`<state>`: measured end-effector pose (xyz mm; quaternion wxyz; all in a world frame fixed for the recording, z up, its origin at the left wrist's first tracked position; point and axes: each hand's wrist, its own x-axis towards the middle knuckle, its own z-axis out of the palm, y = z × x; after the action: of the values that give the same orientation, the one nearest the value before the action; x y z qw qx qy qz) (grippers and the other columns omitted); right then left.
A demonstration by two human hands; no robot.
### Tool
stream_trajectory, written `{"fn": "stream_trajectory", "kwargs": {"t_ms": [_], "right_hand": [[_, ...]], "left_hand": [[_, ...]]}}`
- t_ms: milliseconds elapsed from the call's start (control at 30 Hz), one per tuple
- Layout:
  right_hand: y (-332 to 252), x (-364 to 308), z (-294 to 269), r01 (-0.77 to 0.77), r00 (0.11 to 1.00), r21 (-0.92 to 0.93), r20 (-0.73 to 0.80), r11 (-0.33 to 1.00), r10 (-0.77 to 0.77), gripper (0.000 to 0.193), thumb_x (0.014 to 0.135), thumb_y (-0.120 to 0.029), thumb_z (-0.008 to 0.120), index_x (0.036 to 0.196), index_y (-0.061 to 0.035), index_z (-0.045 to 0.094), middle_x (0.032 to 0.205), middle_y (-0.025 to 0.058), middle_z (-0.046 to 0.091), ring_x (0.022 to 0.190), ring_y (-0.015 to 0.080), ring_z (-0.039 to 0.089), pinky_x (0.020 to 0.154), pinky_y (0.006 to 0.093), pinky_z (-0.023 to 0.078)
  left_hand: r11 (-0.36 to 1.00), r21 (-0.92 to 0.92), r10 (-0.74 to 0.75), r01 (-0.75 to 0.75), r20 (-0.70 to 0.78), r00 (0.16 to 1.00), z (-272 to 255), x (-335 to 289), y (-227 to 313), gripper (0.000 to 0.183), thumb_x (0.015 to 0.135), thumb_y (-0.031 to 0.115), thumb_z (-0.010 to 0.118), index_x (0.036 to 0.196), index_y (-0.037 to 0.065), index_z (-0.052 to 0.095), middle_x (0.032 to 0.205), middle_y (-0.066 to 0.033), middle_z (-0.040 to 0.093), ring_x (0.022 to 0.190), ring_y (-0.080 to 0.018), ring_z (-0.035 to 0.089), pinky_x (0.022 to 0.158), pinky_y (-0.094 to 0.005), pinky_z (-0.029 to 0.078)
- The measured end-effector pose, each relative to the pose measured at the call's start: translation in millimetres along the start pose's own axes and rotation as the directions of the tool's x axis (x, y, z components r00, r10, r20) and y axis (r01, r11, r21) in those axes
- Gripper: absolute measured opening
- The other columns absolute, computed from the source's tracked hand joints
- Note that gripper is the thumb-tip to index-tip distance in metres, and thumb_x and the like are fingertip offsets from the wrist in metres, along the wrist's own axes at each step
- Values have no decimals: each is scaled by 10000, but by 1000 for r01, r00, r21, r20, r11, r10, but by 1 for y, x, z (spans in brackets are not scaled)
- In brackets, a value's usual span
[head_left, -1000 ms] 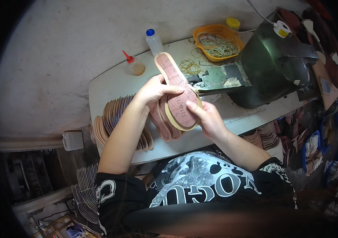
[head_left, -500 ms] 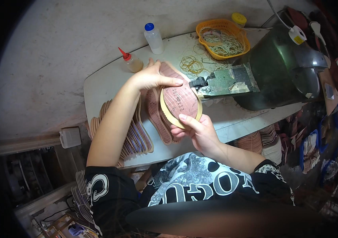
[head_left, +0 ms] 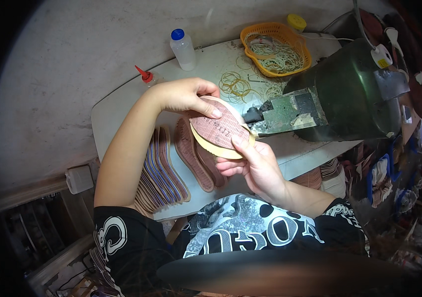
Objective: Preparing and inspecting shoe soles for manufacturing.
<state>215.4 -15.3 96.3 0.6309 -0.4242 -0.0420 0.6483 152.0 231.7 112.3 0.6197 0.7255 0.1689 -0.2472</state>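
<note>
Between my two hands is a reddish-brown insole [head_left: 217, 126] with a pale yellow layer along its lower edge and dark handwriting on top. My left hand [head_left: 191, 96] grips its far left part, the thumb lying on the upper face. My right hand [head_left: 263, 168] pinches the near right end, thumb on top and fingers beneath. The insole's right edge is at the black tip [head_left: 253, 115] of a green machine [head_left: 292, 111]; whether they touch I cannot tell. Below the held insole, more brown insoles [head_left: 191, 154] lie on the table, partly hidden by it.
A fanned row of insoles [head_left: 164, 173] lies left on the white table [head_left: 114, 111]. Behind stand a red-tipped bottle [head_left: 145, 75], a blue-capped bottle [head_left: 183, 52] and an orange basket [head_left: 276, 69] of rubber bands. Loose bands [head_left: 234, 86] lie near the machine.
The held insole has turned, its far end swinging left and its near right edge staying by the machine tip. My left hand has moved slightly with it. The whole view has shifted a little.
</note>
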Motion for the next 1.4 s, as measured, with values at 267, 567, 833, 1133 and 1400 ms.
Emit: {"fn": "stream_trajectory", "kwargs": {"t_ms": [267,567,833,1133,1400], "right_hand": [[-11,1,3,-59,998,-63,-41,996,56,438,956,-350,536,1163,36,553,996,159,658,811,219,687,681,292,592],[-16,5,-10,-22,1000,-252,-23,968,17,404,929,-353,561,1148,-15,586,964,95,679,761,156,686,590,231,566],[-16,-25,-11,29,977,-622,183,783,110,302,844,-172,660,1096,-22,586,984,59,654,910,115,623,726,259,530],[12,-8,-48,91,942,-323,335,942,24,357,915,-138,601,1214,13,480,1049,111,650,892,146,647,813,289,525],[-23,-40,-62,-124,890,-513,320,849,324,369,964,-222,521,1262,-32,416,1003,100,619,869,151,656,653,270,565]], "left_hand": [[963,-269,-71,10,-217,974,42,-37,-18,234,831,163,717,906,33,537,803,-1,558,758,-97,567,641,-254,493],[998,5,-50,60,-496,867,93,-54,-19,326,855,319,695,895,18,578,718,-17,588,632,-71,518,568,-223,437],[951,-303,-206,54,-496,844,137,-43,5,416,915,387,581,920,-24,648,723,-118,672,529,-175,648,476,-288,547],[963,-261,-195,69,-492,848,145,-45,0,438,851,442,658,860,4,664,620,-81,637,457,-140,605,427,-241,509],[956,-286,-179,-61,-739,650,136,-28,-11,355,776,348,750,846,3,703,696,-70,673,555,-104,593,524,-249,468]]}}
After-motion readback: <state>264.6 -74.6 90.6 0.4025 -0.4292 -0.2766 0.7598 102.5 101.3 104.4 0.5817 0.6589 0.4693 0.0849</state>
